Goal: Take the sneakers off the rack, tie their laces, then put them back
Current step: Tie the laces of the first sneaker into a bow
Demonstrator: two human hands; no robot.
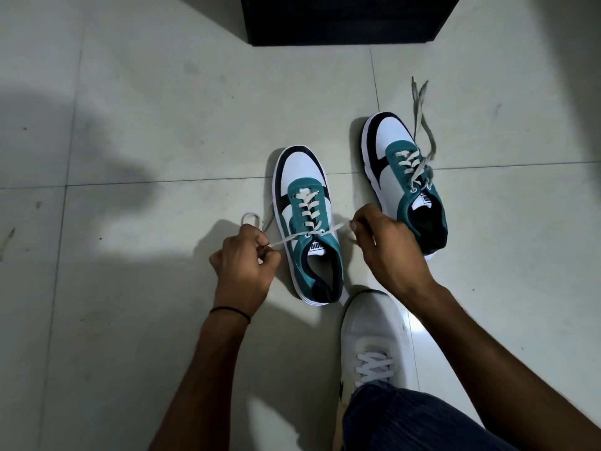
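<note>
Pale grey floor tiles (162, 141) run under everything we see, crossed by thin grout lines and broad soft shadows; at the top edge stands a black cabinet (344, 19), its base resting on the tiles; both teal, white and navy sneakers sit on the floor below it, toes pointing away from us; the near sneaker (307, 222) lies between our hands, and the far sneaker (405, 177) stands just beside it to the right and a little farther up, its grey laces (422, 125) untied and trailing loose over the toe onto the tiles; our left hand (245, 258) is closed around the left lace end (283, 239), pinching it between thumb and fingers, with a slack loop of lace lying on the floor behind the knuckles; a thin black band (231, 311) circles that wrist; our right hand (387, 242) is closed on the right lace end (335, 227), thumb and forefinger gripping it; the two strands run taut from the top eyelets out to each hand; nearer us, our own white shoe (370, 330) rests on the tiles below the right wrist, with dark blue trouser cloth (406, 421) over the ankle
</note>
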